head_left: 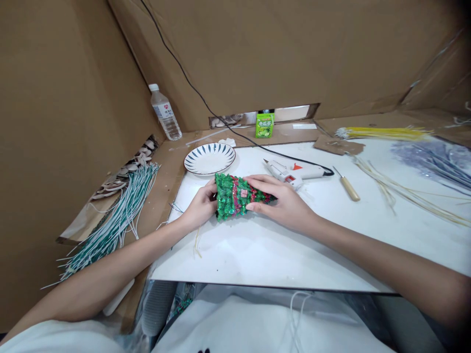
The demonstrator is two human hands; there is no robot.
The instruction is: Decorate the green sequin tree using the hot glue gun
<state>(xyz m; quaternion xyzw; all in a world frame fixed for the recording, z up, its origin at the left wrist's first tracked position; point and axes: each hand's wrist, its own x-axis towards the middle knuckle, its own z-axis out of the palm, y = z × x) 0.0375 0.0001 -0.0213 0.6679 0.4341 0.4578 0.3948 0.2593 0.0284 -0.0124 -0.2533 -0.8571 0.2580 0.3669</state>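
Note:
A green sequined craft piece (235, 196) with pink bands lies on the white board (265, 250) in front of me. My left hand (200, 206) grips its left end, fingers curled round the edge. My right hand (283, 201) wraps over its right end, thumb below and fingers on top. Both hands hold the piece low over the board.
A striped white plate (209, 158) sits just behind the piece. A hot glue gun (294, 172) with a black cord and a wooden-handled awl (348, 186) lie to the right. White-green wires (117, 220) lie left, a water bottle (165, 113) and green carton (265, 124) behind, straw strips (405, 191) right.

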